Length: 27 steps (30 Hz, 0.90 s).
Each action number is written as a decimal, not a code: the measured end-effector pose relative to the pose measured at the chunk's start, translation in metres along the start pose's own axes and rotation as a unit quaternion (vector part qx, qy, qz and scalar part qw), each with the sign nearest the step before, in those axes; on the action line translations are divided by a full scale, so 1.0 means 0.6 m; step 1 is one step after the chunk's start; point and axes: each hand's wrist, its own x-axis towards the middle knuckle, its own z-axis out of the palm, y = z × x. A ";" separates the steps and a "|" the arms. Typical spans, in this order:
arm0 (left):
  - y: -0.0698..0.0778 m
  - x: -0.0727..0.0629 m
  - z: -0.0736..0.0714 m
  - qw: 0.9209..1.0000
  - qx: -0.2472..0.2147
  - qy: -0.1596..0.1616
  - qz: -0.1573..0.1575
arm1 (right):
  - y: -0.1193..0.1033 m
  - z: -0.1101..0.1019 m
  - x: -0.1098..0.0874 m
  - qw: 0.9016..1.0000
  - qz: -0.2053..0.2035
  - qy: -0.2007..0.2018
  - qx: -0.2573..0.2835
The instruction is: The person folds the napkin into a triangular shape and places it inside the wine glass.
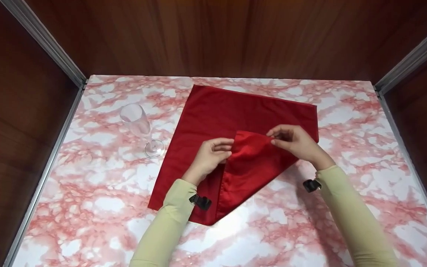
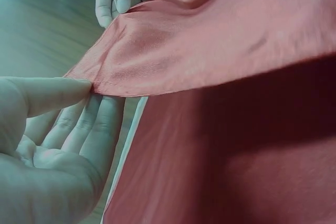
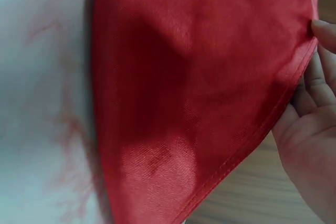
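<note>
A red satin cloth (image 1: 232, 107) lies on the table with its near right part lifted and turned over, showing a brighter, shiny flap (image 1: 252, 163). My left hand (image 1: 209, 157) pinches the flap's left edge near its raised corner. In the left wrist view the thumb presses the cloth edge (image 2: 173, 61) from above, with the fingers beneath. My right hand (image 1: 297, 142) pinches the flap's upper edge farther right. The right wrist view shows that thumb on the hemmed edge of the cloth (image 3: 226, 77), with fingers behind it.
A clear stemmed glass (image 1: 139, 124) is left of the cloth, its round foot toward the cloth. The table (image 1: 98, 222) has a pink and white marbled top. Dark wood panels (image 1: 228, 40) with metal edge strips enclose it at the back and sides.
</note>
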 end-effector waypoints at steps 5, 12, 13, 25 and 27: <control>0.011 0.005 -0.018 1.000 -0.024 0.015 0.001 | -0.009 0.005 0.024 1.000 -0.001 0.010 0.015; -0.001 0.020 -0.030 0.997 -0.058 0.054 0.012 | -0.016 0.006 0.054 1.000 -0.008 0.012 0.008; -0.001 0.023 -0.031 0.996 -0.059 0.061 0.015 | -0.017 0.006 0.058 1.000 -0.006 0.012 0.006; 0.008 0.055 -0.058 0.989 -0.072 0.100 0.087 | -0.026 0.006 0.106 1.000 0.005 0.007 -0.007; 0.010 0.061 -0.063 0.987 -0.079 0.103 0.094 | -0.027 0.006 0.113 1.000 0.006 0.004 -0.011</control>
